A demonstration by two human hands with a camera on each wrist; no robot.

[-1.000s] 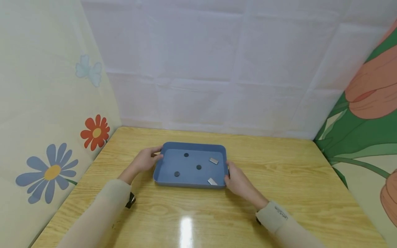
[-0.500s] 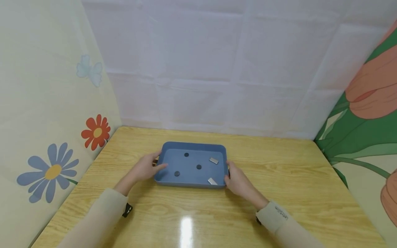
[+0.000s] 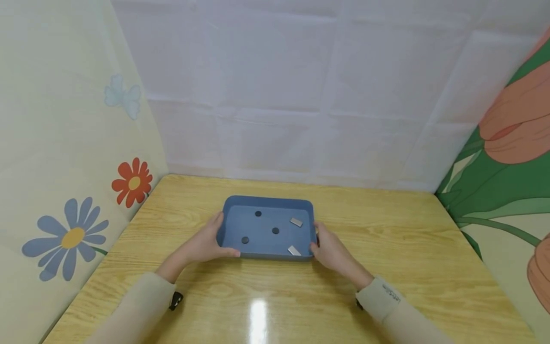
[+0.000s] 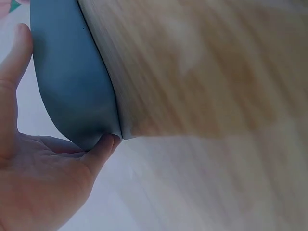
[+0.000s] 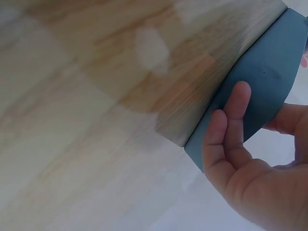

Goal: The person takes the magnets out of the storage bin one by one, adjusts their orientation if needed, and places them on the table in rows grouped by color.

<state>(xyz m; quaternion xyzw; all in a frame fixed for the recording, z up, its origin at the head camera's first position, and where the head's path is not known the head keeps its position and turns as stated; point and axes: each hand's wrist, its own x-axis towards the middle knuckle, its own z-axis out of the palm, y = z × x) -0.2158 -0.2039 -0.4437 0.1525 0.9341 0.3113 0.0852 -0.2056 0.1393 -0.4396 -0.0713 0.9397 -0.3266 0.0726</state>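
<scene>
A blue rectangular tray (image 3: 262,203) sits on the wooden table in the head view. My left hand (image 3: 202,241) holds its near left corner, thumb along the front wall and fingers on the left side. In the left wrist view, fingertips (image 4: 108,142) touch the wall's lower corner. My right hand (image 3: 333,251) grips the right side; in the right wrist view, two fingers (image 5: 236,103) curl against the outer wall. Inside lie three dark discs, one a round disc (image 3: 275,230) near the middle, and two silvery rectangular pieces, one a flat piece (image 3: 296,221) at right.
The light wooden table (image 3: 386,239) extends around the tray. A white cloth backdrop (image 3: 275,95) hangs behind it. Flower-printed panels stand at the left (image 3: 64,143) and right (image 3: 515,191). A bright reflection shows on the tabletop in front.
My left hand has slid from the tray's left side towards me, and its thumb has moved over to the front wall. The tray and right hand look almost unchanged.
</scene>
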